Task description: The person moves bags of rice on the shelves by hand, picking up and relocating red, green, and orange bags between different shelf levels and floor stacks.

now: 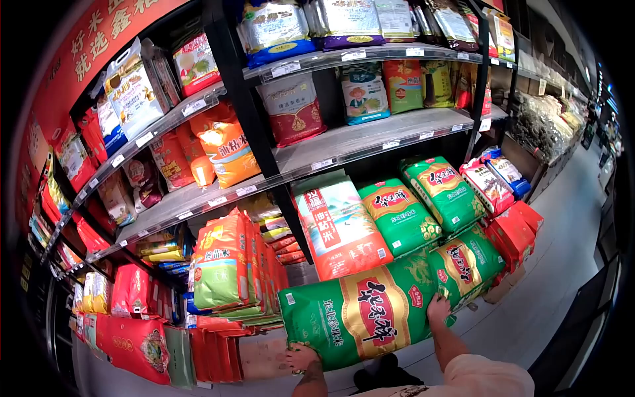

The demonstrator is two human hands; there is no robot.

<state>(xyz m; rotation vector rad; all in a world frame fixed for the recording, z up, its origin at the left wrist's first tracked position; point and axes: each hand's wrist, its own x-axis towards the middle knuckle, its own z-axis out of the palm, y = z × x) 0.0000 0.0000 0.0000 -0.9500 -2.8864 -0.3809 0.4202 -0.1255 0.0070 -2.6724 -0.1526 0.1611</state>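
The large green bag [374, 321] looks heavy and plump, probably filled with something loose that gives under pressure and sags if lifted from one end. Its glossy printed skin is likely slippery but not fragile; the seams or a strong pull on a corner seem the weak points. The bag lies lengthwise across the person's front, slightly tilted, with its right end up; whether anything bears it from below cannot be told. The left grip [303, 358] is closed on its lower left corner, the right grip [438, 311] on its right end, a sound spread for such a load; palms farther under the belly would stop the middle drooping

Behind it, close by, leans a red-and-white bag [340, 228], with green bags [399, 215] beside that. A smaller green bag [466, 261] crowds the right end, and orange-and-green bags [221, 264] stand to the left. Above, the shelf edge [370, 153] limits lifting room
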